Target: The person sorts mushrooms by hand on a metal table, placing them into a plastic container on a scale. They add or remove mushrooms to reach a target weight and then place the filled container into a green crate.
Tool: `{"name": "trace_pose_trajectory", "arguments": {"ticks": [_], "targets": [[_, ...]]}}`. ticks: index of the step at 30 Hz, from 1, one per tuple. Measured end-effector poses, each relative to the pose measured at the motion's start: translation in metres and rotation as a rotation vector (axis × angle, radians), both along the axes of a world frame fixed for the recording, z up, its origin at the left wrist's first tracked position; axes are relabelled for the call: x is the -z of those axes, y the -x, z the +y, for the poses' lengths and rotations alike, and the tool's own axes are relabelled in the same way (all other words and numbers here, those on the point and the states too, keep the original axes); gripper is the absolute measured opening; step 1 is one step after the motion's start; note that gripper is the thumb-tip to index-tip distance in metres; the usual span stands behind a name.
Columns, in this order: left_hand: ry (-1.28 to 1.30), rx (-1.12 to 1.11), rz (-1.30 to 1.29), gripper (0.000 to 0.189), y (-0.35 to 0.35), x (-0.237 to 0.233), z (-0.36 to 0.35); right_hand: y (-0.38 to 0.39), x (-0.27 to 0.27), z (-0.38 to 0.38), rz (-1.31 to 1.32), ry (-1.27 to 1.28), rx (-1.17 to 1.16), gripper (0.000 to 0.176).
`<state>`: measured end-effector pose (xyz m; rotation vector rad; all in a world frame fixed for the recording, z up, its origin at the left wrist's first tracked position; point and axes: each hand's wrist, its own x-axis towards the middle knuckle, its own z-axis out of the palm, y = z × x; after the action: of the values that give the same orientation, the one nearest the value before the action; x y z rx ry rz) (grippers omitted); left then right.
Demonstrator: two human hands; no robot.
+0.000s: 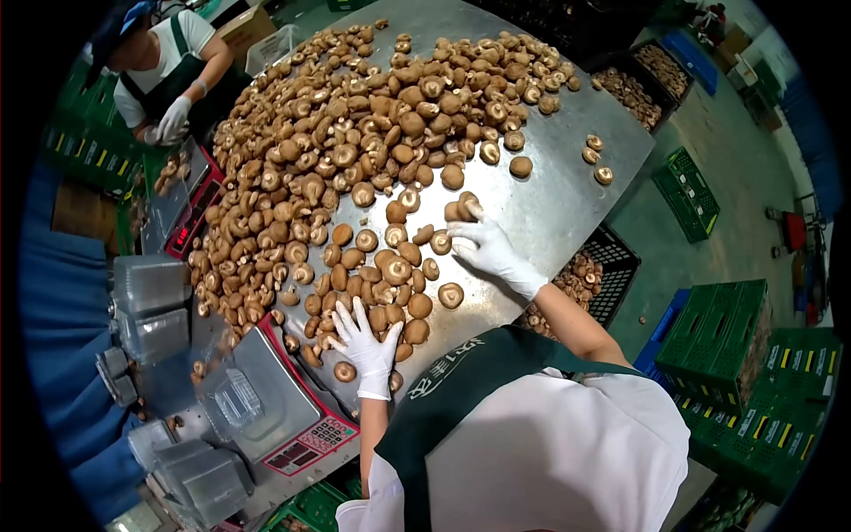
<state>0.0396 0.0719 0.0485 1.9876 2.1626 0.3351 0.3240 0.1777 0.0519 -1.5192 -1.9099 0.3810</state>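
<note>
A large heap of brown mushrooms (381, 115) covers much of the metal table (567, 168). My left hand (365, 348), in a white glove, lies with fingers spread on the near edge of a smaller group of mushrooms (390, 284). My right hand (489, 248), also gloved, reaches over the metal, its fingers at a couple of mushrooms (463, 208) to the right of the heap; the fingertips curl against them. A single mushroom (450, 295) lies between my hands. Near my left hand stands a red-edged scale (306, 417) with a clear plastic tray (235, 399) on it.
A co-worker (177, 71) in gloves stands at the upper left by another scale (197, 208). Stacked clear trays (151, 288) are at the left. A black crate (620, 275) of mushrooms sits below the table's right edge. Green crates (714, 337) stand at the right.
</note>
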Motion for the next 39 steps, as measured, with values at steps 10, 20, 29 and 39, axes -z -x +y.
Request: {"name": "trace_pose_trajectory", "arguments": {"ticks": [10, 20, 29, 39], "targets": [[0.007, 0.019, 0.015, 0.093, 0.005, 0.005, -0.005, -0.116, 0.053, 0.088, 0.003, -0.152, 0.714, 0.037], [-0.07, 0.011, 0.033, 0.086, 0.006, 0.009, -0.007, -0.016, 0.073, 0.06, 0.471, -0.004, 0.278, 0.054], [-0.153, 0.048, -0.05, 0.075, 0.009, 0.011, -0.011, 0.109, 0.027, 0.067, 0.466, 0.326, -0.282, 0.068], [-0.257, -0.107, -0.192, 0.07, 0.028, -0.007, -0.082, 0.048, 0.01, 0.059, 0.799, 0.464, -0.23, 0.05]]}}
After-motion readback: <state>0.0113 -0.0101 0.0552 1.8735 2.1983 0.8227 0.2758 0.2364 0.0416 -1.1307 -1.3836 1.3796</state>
